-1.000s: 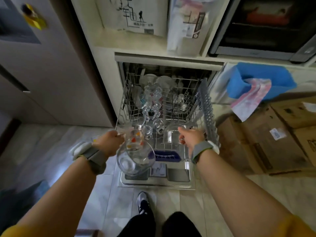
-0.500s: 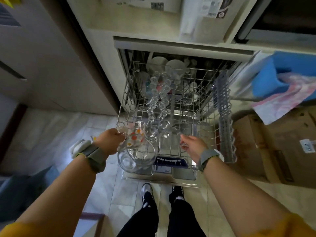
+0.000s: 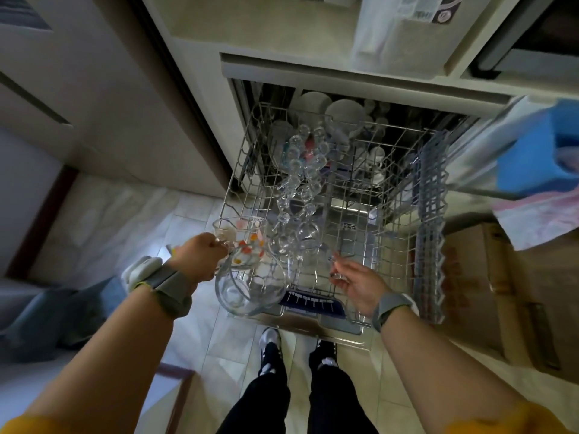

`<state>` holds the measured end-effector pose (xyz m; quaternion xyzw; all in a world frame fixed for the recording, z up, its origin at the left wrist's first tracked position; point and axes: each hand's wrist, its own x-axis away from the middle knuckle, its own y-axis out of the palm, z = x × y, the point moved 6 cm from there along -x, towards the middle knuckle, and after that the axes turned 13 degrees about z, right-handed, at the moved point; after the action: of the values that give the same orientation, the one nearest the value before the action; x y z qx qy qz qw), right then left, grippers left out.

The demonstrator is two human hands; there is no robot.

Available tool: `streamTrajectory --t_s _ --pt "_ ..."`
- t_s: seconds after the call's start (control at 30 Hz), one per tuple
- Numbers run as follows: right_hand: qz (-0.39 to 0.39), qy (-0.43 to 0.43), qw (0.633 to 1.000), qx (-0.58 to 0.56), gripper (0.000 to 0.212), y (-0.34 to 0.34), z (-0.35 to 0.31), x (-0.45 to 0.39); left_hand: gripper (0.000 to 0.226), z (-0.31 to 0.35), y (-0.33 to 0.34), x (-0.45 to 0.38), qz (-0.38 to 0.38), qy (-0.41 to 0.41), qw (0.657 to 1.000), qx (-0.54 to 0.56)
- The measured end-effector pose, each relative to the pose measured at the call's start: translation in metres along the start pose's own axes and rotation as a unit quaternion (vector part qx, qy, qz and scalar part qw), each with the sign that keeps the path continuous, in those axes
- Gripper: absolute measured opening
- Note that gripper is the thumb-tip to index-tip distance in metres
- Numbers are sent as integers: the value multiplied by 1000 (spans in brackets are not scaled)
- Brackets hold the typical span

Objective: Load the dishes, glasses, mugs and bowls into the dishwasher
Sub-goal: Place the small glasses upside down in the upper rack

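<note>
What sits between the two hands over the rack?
In the head view, the clear glass jug and dotted glass held by the left hand, then bare rack wire up to the right hand.

Rack (image 3: 369, 242) front-right wire floor lies bare; glassware (image 3: 297, 180) crowds its left

**Layout at dishwasher, rack pulled out**

Rack (image 3: 388, 195) is sitting extended over the door (image 3: 332, 327), bowls (image 3: 341, 112) lying behind it inside the dishwasher (image 3: 313, 73). Left hand (image 3: 200, 256) is holding a jug (image 3: 250, 283) and a mug (image 3: 241, 238) at the rack's front-left corner. Right hand (image 3: 360, 286) is hovering over the rack's front edge. Glasses (image 3: 300, 170) are lying in the rack's left half. Box (image 3: 501, 296) is sitting right of the rack.
</note>
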<state>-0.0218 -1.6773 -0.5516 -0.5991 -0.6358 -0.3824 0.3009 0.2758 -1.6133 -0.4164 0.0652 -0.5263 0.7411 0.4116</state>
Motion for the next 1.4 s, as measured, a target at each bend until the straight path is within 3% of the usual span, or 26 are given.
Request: streamTrajectory --t_s 0.23,0.4,0.47,0.57,0.77,0.9,1.03,1.17,1.23,1.3,1.4 --pt "-57 4 997 46 13 4 -8 -12 13 0 8 2 9 -15 1000 2" --pt "-55 28 994 86 8 1 -5 -18 17 4 15 3 9 -16 1000 2" --pt "-44 47 985 161 17 -3 0 -15 19 6 18 6 7 -13 1000 2" --pt "-9 48 955 293 53 -2 2 -9 18 6 19 9 12 -22 1000 17" --pt "63 50 926 368 78 9 -9 -17 16 -3 14 12 25 -30 999 5" --pt "91 28 906 413 83 13 -13 -26 16 -11 11 13 27 -37 999 6" --pt "93 28 890 446 104 19 -21 -31 14 -23 11 14 30 -43 999 -1" --pt "17 27 878 478 65 42 -21 -24 9 -32 12 14 39 -52 998 2" --pt "15 37 867 497 79 47 -11 -24 8 -34 14 15 33 -56 998 4" --pt "30 24 856 516 109 51 0 -25 9 -36 14 16 30 -59 998 6" --pt "70 -36 833 548 119 49 6 -30 8 -38 12 16 32 -63 997 4"
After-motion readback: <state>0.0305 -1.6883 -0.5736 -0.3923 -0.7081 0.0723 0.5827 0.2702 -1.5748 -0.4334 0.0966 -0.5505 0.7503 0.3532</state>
